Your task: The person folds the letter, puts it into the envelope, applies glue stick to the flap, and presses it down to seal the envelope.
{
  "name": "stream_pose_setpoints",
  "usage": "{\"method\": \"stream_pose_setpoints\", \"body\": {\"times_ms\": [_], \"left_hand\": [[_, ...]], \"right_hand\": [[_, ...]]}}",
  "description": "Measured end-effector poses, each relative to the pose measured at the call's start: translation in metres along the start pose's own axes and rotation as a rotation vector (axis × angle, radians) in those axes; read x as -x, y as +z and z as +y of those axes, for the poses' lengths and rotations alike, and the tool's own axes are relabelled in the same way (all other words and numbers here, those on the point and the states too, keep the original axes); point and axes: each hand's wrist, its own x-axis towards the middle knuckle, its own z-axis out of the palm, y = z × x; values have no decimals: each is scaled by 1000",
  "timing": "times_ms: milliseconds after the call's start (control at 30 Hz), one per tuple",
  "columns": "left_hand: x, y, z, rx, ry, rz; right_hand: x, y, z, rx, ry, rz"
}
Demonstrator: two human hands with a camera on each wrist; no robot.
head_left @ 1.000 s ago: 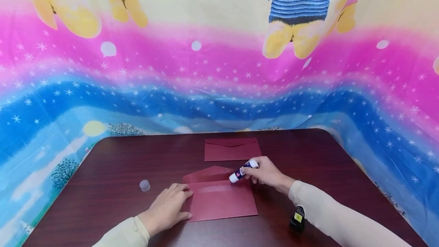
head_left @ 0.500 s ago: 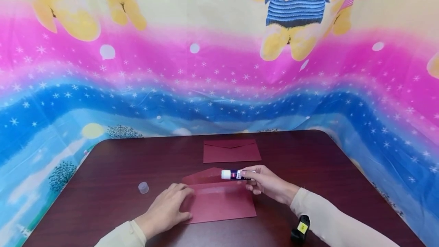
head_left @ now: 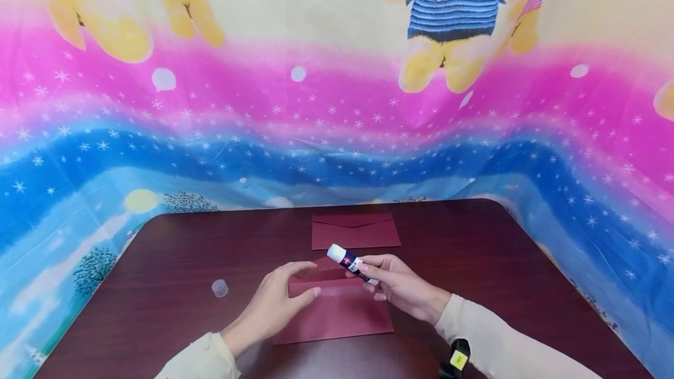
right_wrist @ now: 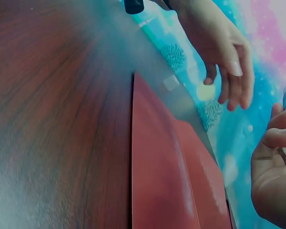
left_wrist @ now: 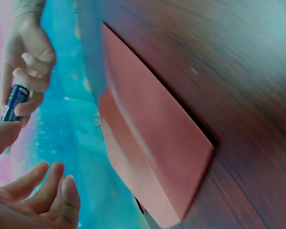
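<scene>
My right hand (head_left: 408, 288) grips a glue stick (head_left: 348, 262), a dark blue tube with a white end, in the head view. The stick is tilted, white end up and to the left, above the red envelope (head_left: 339, 317). That envelope lies on the table with its flap unfolded away from me. To the left of the stick hovers my left hand (head_left: 274, 300), its thumb and fingers apart and holding nothing. The left wrist view shows this hand (left_wrist: 37, 200) raised off the envelope (left_wrist: 152, 105), close to the glue stick (left_wrist: 15, 102).
A second red envelope (head_left: 356, 235), flap folded down, lies farther back on the dark wood table (head_left: 174, 262). The small clear cap (head_left: 220, 288) sits on the left side. Behind the table hangs a patterned cloth (head_left: 295, 116).
My left hand has lifted off the envelope and moved right towards the glue stick. My right hand has raised the stick off the envelope and turned its white end up and leftward.
</scene>
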Motion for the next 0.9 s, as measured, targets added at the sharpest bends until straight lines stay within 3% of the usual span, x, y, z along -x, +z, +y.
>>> {"method": "stream_pose_setpoints", "body": {"times_ms": [267,467,633,900], "left_hand": [[-11,8,13,401,18,-62],[-16,13,23,604,27,-73],[-17,16,30,682,-10,-32],[-13,12,35,651,-17,76]], "right_hand": [[1,13,2,-49,-20,-12],[2,21,7,-93,-25,-41],[2,23,10,-116,-62,-100],[14,15,7,-47,2,-145]]}}
